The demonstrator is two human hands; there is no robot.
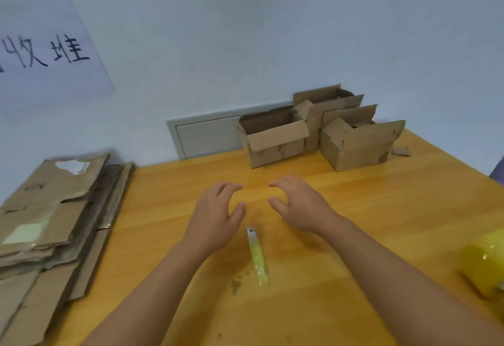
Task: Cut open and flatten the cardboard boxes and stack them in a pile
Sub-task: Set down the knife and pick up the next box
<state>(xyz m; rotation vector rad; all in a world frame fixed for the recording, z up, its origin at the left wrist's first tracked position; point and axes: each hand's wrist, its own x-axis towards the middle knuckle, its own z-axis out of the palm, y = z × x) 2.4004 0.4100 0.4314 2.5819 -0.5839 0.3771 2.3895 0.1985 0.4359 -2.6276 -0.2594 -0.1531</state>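
Three open boxes [321, 130] at the surface's [381, 209] far edge, contents unseen; both hands [215, 220] [302, 206] empty, fingers spread wide.

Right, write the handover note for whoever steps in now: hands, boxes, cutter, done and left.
Left hand and right hand: both open and empty, hovering over the table.
Cutter: lying on the table between the forearms, nearer than the hands.
Done: flattened pile stacked at the table's left edge.
Left: three upright boxes at the far edge, flaps open, not yet cut or flattened.
Yellow object at the right edge, blurred.
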